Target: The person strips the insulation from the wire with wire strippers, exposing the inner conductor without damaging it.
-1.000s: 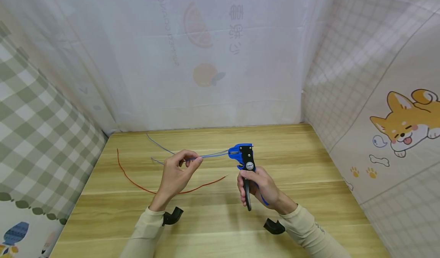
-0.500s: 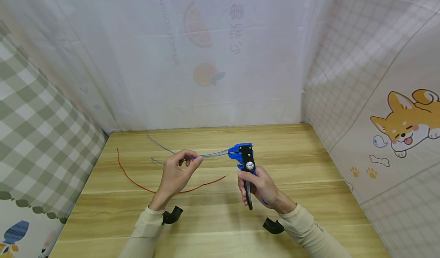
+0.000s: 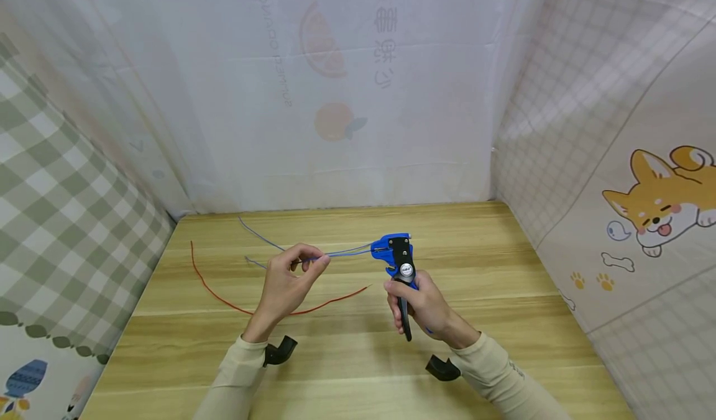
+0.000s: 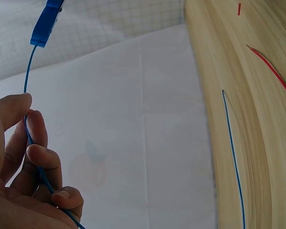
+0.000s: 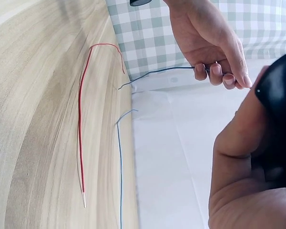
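Blue wire, thin, smooth, plastic-coated: pinched between thumb and fingertips of the left hand, above the table, one end at the nose of the wire stripper, the other trailing behind the hand. Recent change, slight: the stripper's blue handle shows less behind the right hand than a second ago, while the left hand keeps its place; this suggests a tightening squeeze with the wire steadied at the nose, though how deep it sits inside is hidden. Right hand: wrapped round the handles, thumb across the front. Stripper: blocky blue head, flat black side plate, small screws, round pale badge, slim dark lever. Second blue wire: lying on the table, gently curved, bent near one end. Red wire: glossy coating, wide bow shape, silvery bare tip. Red snippet: short, straight, near that tip. Table: pale yellow-brown, streaked wood grain.
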Motion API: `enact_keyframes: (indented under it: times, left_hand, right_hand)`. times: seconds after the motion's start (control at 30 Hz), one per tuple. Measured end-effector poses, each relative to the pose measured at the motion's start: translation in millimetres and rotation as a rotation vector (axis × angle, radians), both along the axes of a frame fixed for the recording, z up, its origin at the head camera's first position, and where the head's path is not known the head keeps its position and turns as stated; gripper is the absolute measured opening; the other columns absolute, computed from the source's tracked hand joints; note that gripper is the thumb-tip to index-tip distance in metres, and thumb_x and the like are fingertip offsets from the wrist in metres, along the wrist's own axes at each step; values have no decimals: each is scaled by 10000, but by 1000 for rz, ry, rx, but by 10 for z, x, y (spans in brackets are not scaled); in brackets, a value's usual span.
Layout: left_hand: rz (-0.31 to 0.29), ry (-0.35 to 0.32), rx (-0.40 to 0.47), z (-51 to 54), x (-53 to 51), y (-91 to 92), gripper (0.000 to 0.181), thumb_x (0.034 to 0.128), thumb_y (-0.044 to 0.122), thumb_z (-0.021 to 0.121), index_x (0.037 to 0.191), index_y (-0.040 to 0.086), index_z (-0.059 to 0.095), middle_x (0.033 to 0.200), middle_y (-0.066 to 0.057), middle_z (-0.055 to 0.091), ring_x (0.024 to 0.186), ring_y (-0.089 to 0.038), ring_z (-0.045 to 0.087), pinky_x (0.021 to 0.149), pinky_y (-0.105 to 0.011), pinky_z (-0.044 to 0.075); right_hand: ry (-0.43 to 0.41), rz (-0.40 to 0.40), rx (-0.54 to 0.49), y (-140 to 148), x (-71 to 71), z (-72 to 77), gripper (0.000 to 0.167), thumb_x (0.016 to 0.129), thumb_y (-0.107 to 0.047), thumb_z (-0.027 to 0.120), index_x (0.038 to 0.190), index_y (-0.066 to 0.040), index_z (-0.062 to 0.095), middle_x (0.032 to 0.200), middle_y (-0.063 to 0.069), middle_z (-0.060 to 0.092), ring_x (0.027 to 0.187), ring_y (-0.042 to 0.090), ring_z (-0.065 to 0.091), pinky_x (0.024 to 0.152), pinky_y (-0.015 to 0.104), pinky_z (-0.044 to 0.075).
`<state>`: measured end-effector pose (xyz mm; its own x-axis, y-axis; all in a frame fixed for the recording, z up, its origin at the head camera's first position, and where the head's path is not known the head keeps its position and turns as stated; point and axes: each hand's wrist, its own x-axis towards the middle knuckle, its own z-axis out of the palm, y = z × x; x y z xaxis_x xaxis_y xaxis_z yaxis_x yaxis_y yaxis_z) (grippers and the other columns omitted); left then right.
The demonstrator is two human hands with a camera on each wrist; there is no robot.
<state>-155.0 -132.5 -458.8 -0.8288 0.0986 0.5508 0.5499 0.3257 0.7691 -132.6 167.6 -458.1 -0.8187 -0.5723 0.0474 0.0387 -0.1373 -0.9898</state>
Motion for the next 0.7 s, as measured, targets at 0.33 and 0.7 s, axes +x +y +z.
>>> enact_keyframes:
  times: [0.33,0.7]
  left_hand:
    - [-3,4,-5,-5,4,-13,117,986,41,862,960,144,813,791,9,707,746,-65,554,650,-368,426]
    - [-17,7,-4,-28,-1,-11,125,988,48,864,955,160,821,814,2,755,748,-81,564,686,-265,419]
  right_hand:
    - [28,-19,38,1,19,-13,452,1142,-109,540,900,260,442,636,-41,590,519,72,597,453,334,575]
    - [16,-81,49,-24,24,-19,564,1156,-143,560,736,200,404,536,-51,520,424,57,518,377,275,485]
